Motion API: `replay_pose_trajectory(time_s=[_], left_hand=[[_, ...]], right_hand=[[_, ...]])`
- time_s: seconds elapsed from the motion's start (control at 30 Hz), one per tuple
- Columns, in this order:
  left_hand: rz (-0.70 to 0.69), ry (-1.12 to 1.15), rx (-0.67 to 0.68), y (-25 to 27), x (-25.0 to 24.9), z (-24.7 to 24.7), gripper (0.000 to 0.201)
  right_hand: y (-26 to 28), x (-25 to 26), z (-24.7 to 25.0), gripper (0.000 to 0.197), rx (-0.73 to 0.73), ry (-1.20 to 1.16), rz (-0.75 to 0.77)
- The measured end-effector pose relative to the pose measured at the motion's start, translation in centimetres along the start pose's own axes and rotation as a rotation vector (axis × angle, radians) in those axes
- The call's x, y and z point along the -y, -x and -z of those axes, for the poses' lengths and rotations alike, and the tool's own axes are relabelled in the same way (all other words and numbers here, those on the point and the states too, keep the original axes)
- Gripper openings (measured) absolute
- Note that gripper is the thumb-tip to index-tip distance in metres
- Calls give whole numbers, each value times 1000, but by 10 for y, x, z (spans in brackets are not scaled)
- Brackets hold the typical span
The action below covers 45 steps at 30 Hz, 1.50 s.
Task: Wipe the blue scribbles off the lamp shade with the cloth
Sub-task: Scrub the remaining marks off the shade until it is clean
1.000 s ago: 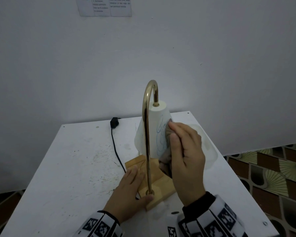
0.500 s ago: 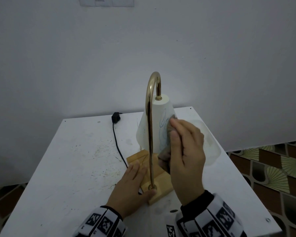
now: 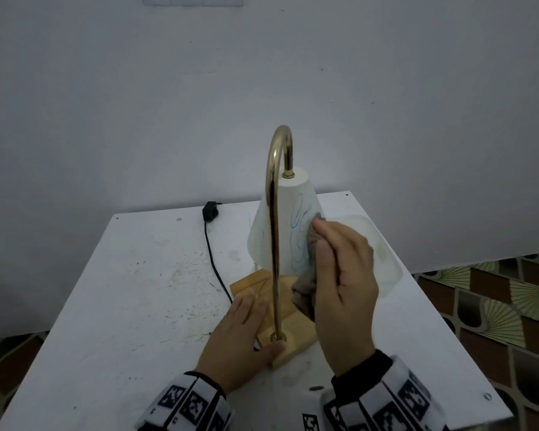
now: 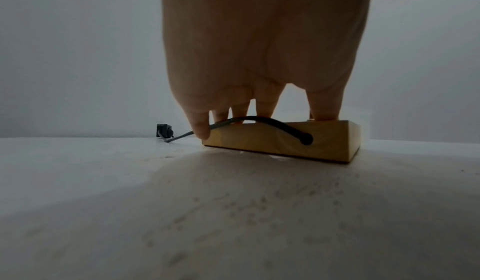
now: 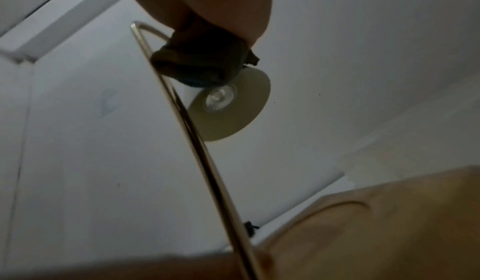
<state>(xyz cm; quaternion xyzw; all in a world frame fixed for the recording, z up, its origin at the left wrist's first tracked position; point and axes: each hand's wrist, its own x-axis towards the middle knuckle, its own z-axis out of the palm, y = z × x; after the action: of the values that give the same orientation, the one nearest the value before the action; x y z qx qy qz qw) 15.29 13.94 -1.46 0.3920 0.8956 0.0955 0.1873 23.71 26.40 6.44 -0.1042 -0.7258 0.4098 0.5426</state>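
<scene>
1. On the white table (image 3: 131,306), near its right half, stands the lamp: a wooden base (image 3: 296,334), a curved brass stem (image 3: 273,244) rising from its near corner, and a white cone lamp shade (image 3: 285,225) hanging from the stem's far end.
2. Left hand (image 3: 240,343) is down flat on the near-left part of the base, fingers straight and lying on the wood, thumb beside the foot of the stem.
3. From the left wrist camera you see those fingertips (image 4: 324,112) resting on the top edge of the base (image 4: 259,141), with the little finger down at its left corner against the black cord (image 4: 272,124).
4. Right hand (image 3: 346,290) is up at the shade's right side, fingers curled round a brownish-grey cloth (image 3: 305,290) and pressing it onto the shade.
5. Part of the cloth hangs down below the hand towards the base.
6. Blue scribbles (image 3: 299,237) show on the shade, just left of the cloth.
7. Underneath, the right wrist view catches the bunched cloth (image 5: 200,59) against the shade (image 5: 246,104), the bulb (image 5: 221,98) visible inside the rim.
8. That cord (image 3: 212,262) runs off along the table to a black plug (image 3: 210,209) at the far edge.
9. Patterned floor tiles (image 3: 486,300) lie to the right of the table.
</scene>
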Motion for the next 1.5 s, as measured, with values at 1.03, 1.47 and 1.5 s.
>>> replay_pose_trajectory(time_s=[1.03, 1.47, 1.5], left_hand=[[-5, -30, -6, -9, 8, -9, 128], [3, -28, 15, -8, 6, -6, 128], [0, -33, 16, -8, 6, -6, 130]], right_hand=[[29, -8, 0, 32, 39, 113, 199], [21, -9, -3, 28, 61, 131, 258], [23, -15, 0, 29, 71, 148, 291]])
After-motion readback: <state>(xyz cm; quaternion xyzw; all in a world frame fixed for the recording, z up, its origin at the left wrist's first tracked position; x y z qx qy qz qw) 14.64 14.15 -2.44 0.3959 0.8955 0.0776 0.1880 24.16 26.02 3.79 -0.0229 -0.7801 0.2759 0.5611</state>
